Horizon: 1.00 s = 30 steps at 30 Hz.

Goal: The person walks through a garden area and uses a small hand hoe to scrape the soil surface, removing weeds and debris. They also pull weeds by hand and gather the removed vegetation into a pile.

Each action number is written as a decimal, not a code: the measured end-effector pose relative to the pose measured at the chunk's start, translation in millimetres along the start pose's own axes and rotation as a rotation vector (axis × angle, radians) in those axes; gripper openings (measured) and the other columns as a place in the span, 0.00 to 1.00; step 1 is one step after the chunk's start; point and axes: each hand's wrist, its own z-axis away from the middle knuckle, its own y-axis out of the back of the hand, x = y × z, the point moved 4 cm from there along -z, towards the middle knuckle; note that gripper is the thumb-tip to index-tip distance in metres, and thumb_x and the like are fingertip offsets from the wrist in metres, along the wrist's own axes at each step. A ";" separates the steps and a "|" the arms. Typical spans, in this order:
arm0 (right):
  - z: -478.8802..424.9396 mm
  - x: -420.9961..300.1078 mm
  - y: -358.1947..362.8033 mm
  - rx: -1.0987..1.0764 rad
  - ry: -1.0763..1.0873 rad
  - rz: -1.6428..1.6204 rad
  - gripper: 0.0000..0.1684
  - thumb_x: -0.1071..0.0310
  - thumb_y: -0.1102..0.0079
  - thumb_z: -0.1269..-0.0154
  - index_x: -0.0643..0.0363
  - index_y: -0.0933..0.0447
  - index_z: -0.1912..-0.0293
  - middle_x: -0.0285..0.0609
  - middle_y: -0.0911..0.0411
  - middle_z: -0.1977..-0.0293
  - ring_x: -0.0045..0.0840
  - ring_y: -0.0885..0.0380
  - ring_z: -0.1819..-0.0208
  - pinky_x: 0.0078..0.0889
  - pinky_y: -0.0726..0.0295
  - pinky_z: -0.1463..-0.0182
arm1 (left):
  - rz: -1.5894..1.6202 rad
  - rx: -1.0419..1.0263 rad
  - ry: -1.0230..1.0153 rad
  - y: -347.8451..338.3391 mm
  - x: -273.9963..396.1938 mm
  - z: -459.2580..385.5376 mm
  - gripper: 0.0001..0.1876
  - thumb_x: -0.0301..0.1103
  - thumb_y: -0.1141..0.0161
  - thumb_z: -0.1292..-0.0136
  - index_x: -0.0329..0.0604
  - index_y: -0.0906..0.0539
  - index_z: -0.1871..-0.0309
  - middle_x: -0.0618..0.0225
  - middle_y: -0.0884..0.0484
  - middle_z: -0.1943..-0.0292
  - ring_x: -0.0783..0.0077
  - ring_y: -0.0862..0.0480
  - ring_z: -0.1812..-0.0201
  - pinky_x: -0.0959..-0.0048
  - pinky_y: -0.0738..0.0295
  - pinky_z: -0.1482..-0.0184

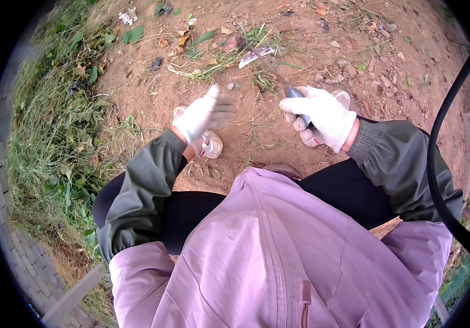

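My right hand [321,115], in a white knit glove, is closed round the blue-grey handle of a small hand weeding hoe [274,71]. Its thin metal shaft slants away up and left to a pale, flat blade [255,57], which is at the ground among cut grass [261,37]. My left hand [206,110], gloved the same way, hovers over the soil near my left shoe [211,144]. It holds nothing; the fingers are stretched out and slightly blurred.
A long heap of pulled grass and weeds [58,135] lies on the left, beside a brick pavement [3,180]. Bare reddish soil [144,86] carries dry leaves, small stones [348,69] and a crumpled white scrap [128,16]. A black strap or cable [436,135] crosses at right.
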 end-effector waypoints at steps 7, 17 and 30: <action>-1.7 11.7 0.9 0.043 -0.008 0.607 0.24 0.62 0.46 0.42 0.64 0.37 0.50 0.46 0.24 0.72 0.25 0.22 0.75 0.25 0.24 0.81 | 0.680 -0.209 -0.057 -145.8 8.8 -38.1 0.16 0.44 0.54 0.34 0.38 0.27 0.62 0.64 0.23 0.75 0.70 0.23 0.79 0.71 0.27 0.77; 29.6 -54.6 68.3 0.367 0.519 1.128 0.21 0.61 0.45 0.43 0.61 0.30 0.52 0.51 0.23 0.65 0.36 0.22 0.60 0.31 0.26 0.57 | -0.934 0.281 -0.225 -62.8 -92.2 -80.3 0.15 0.40 0.45 0.43 0.44 0.26 0.54 0.53 0.20 0.67 0.52 0.20 0.61 0.64 0.27 0.59; 72.6 -46.5 45.6 0.114 0.571 1.197 0.20 0.55 0.50 0.41 0.58 0.32 0.54 0.46 0.23 0.75 0.41 0.23 0.67 0.42 0.27 0.62 | -0.833 1.210 0.114 261.4 -24.1 14.2 0.08 0.30 0.47 0.48 0.35 0.24 0.67 0.54 0.22 0.78 0.59 0.20 0.77 0.65 0.26 0.74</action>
